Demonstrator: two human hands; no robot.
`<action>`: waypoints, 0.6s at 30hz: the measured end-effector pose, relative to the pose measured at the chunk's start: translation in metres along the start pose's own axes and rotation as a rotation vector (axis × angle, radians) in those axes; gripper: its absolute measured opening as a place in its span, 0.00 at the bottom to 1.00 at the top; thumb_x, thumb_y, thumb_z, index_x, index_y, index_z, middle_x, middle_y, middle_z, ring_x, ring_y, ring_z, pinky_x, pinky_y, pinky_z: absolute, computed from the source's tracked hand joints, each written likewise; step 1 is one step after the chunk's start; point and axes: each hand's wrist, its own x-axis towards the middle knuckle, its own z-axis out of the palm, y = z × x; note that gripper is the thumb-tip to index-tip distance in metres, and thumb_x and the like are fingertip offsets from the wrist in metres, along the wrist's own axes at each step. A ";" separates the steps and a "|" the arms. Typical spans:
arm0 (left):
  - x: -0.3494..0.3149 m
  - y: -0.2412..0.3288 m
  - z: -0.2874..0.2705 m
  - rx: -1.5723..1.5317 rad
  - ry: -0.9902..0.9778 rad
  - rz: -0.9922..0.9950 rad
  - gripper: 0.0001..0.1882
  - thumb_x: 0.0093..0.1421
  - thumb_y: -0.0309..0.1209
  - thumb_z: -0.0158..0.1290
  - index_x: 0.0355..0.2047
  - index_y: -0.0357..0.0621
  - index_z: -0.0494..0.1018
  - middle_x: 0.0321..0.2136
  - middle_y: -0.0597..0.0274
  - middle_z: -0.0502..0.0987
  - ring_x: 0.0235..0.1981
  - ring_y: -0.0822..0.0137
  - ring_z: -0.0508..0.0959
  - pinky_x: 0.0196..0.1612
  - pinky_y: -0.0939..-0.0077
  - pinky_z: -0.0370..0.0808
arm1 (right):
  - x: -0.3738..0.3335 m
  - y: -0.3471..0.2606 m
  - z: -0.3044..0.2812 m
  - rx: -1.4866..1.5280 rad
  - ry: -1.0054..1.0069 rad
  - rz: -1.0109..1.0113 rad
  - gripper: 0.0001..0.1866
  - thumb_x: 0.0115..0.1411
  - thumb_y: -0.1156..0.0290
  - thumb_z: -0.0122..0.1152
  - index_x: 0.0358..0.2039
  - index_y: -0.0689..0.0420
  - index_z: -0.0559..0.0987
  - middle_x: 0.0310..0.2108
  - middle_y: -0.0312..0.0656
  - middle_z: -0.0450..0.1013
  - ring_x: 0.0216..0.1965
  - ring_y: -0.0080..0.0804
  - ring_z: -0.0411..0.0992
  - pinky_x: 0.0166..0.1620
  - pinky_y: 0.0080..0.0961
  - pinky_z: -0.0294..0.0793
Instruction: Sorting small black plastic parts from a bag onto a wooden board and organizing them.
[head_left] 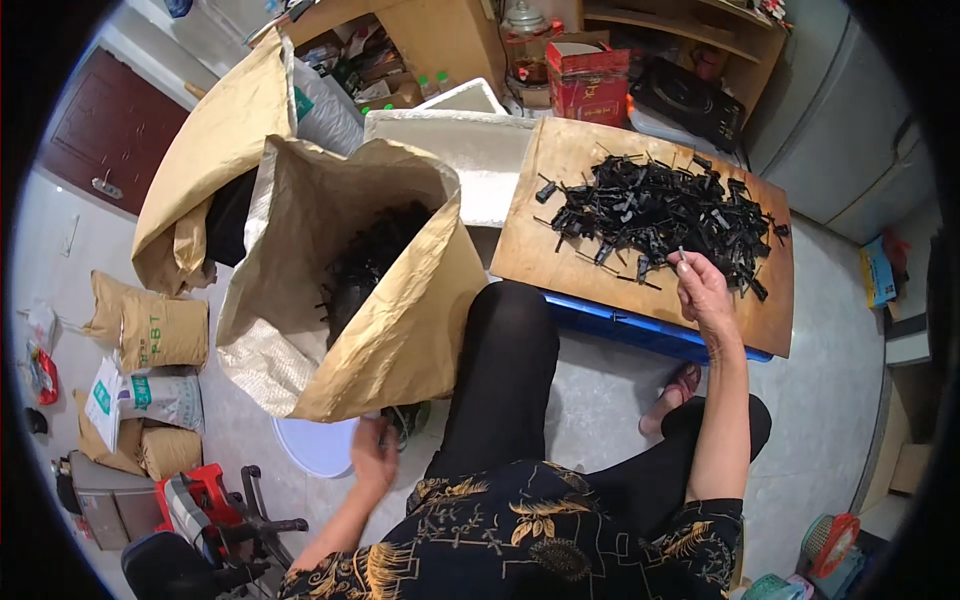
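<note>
A seated person works at a wooden worktop (525, 240) at 2 o'clock, where a loose heap of black plastic parts (660, 215) lies scattered. The right hand (703, 290), at 3 o'clock, meets the heap's near edge, its fingers pinched narrow on what looks like a small grey piece (681, 252). At 7 o'clock the left hand (372, 458) is blurred below a tall paper sack (400, 330); whether its fingers grip anything cannot be told. That sack gapes open at 10 o'clock, more black parts inside. Green capitals mark a brown bag (185, 335) at 9 o'clock; a white packet (178, 397) at 8 o'clock bears a green label. Gold print decorates a red carton (590, 95) at 1 o'clock, near a lidded glass jar (525, 60) of amber contents. A white foam box (480, 150) stands at 12 o'clock, beside the worktop, which rests on a blue crate (620, 325).
</note>
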 end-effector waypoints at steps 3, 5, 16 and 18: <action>0.024 0.094 -0.007 -0.431 -0.228 0.317 0.09 0.46 0.19 0.53 0.30 0.38 0.70 0.27 0.52 0.72 0.27 0.57 0.73 0.29 0.69 0.70 | -0.001 -0.005 0.007 0.010 -0.031 -0.013 0.11 0.62 0.62 0.50 0.40 0.54 0.72 0.14 0.25 0.55 0.11 0.11 0.47 0.14 0.11 0.43; 0.070 0.145 0.004 -0.542 -0.071 0.532 0.10 0.45 0.17 0.53 0.30 0.36 0.69 0.27 0.53 0.72 0.29 0.58 0.73 0.31 0.72 0.71 | -0.001 -0.006 0.011 0.036 -0.035 -0.037 0.11 0.62 0.63 0.50 0.41 0.54 0.72 0.14 0.25 0.55 0.11 0.11 0.47 0.14 0.11 0.43; 0.421 0.137 0.236 -0.778 0.316 -0.985 0.28 0.44 0.30 0.54 0.46 0.31 0.62 0.44 0.39 0.66 0.45 0.49 0.69 0.49 0.62 0.68 | -0.011 -0.011 -0.005 -0.003 0.041 -0.020 0.10 0.61 0.66 0.49 0.40 0.56 0.72 0.14 0.24 0.56 0.14 0.09 0.51 0.16 0.10 0.48; 0.440 0.066 0.250 -0.928 0.427 -1.322 0.30 0.44 0.28 0.54 0.48 0.35 0.60 0.46 0.42 0.68 0.42 0.49 0.74 0.43 0.61 0.74 | -0.011 -0.016 0.004 -0.032 0.029 -0.022 0.11 0.61 0.67 0.49 0.41 0.57 0.72 0.15 0.24 0.56 0.15 0.10 0.52 0.17 0.10 0.48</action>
